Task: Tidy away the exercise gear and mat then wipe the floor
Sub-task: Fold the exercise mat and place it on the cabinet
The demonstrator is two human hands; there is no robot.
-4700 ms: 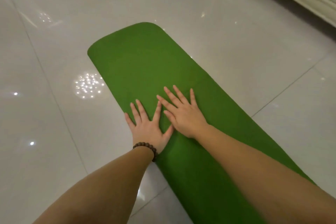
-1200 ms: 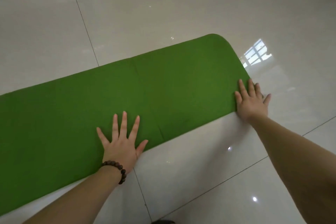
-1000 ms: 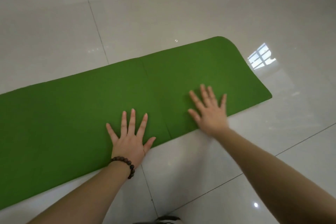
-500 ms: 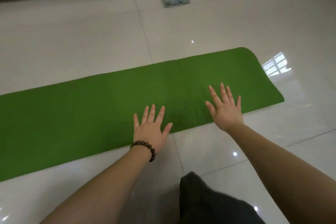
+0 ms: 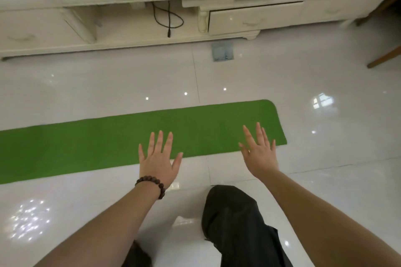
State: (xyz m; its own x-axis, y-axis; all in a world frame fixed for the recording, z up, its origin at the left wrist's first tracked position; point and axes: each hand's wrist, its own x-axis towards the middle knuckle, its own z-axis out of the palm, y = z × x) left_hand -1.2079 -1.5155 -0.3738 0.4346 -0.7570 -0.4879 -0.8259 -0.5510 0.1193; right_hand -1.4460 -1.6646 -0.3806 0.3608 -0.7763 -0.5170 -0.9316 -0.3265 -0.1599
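- The green mat [image 5: 108, 143] is lying flat and unrolled on the glossy white floor [image 5: 86, 84], stretching from the left edge of view to a rounded end on the right.
- The left hand [image 5: 159, 160] is reaching out with fingers straight and spread, fingertips over the near edge of the mat and palm over the bare floor just before it (whether it is touching or hovering, I cannot tell).
- The right hand [image 5: 260, 154] is likewise splayed wide and gripping nothing, its fingers lying over the mat's near edge close to the rounded end.
- The two hands are sitting well apart, both along the same near side of the mat.
- A dark beaded bracelet [image 5: 152, 183] is circling the left wrist.
- The person's dark trouser leg [image 5: 234, 219] is showing between the forearms, on the floor short of the mat.
- Beyond the mat, a cream cabinet [image 5: 130, 17] is standing along the far side, with a black cable [image 5: 168, 17] dangling in its open bay.
- A small grey-blue cloth [image 5: 222, 51] is lying on the floor just before the cabinet (well apart from the mat).
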